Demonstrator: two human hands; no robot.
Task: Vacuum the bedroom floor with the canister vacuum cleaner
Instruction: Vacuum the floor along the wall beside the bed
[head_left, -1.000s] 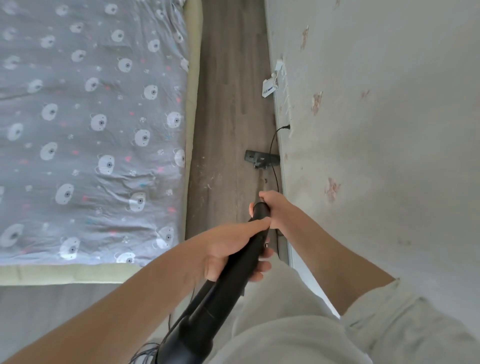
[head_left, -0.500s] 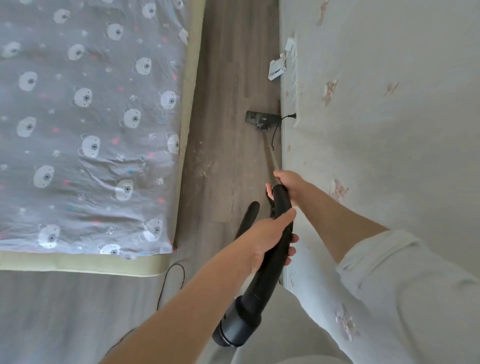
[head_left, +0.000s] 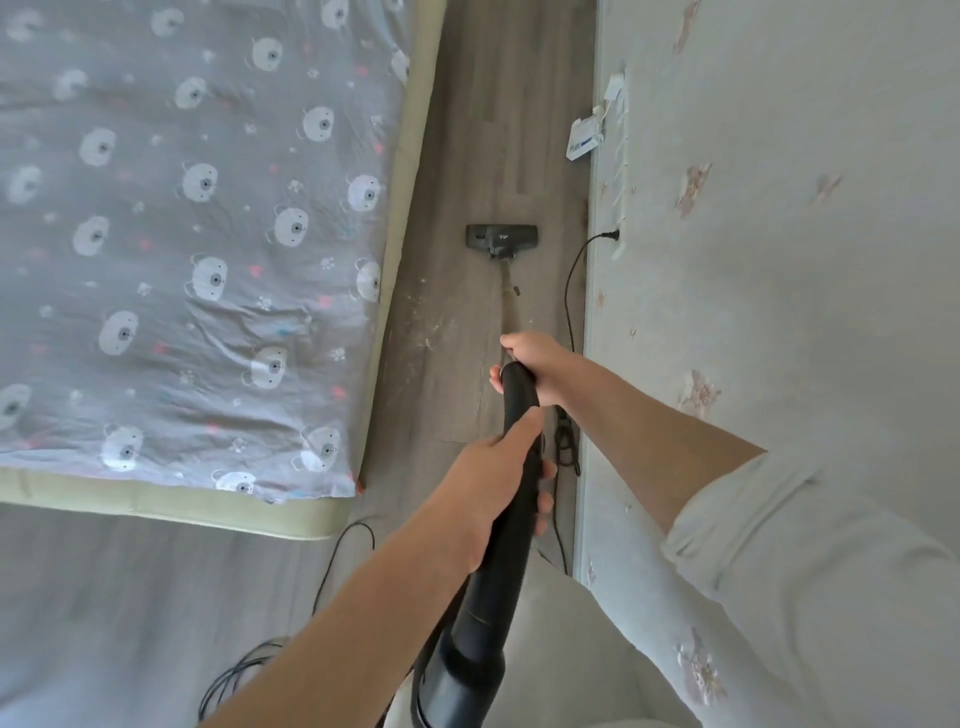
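narrow floor (head_left: 498, 130) strip between bed (head_left: 405, 218) and wall (head_left: 779, 260); left hand (head_left: 498, 478) and right hand (head_left: 535, 364) grip one wand (head_left: 519, 467), one floor head (head_left: 502, 240).

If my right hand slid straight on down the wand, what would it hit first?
Probably the dark grey floor nozzle at the wand's end; the right hand has only bare tan metal wand ahead, though depth is unclear.

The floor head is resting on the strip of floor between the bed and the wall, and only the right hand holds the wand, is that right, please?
Not quite: the head view shows both hands on the wand, the right hand ahead of the left hand. The floor head does sit between bed and wall.
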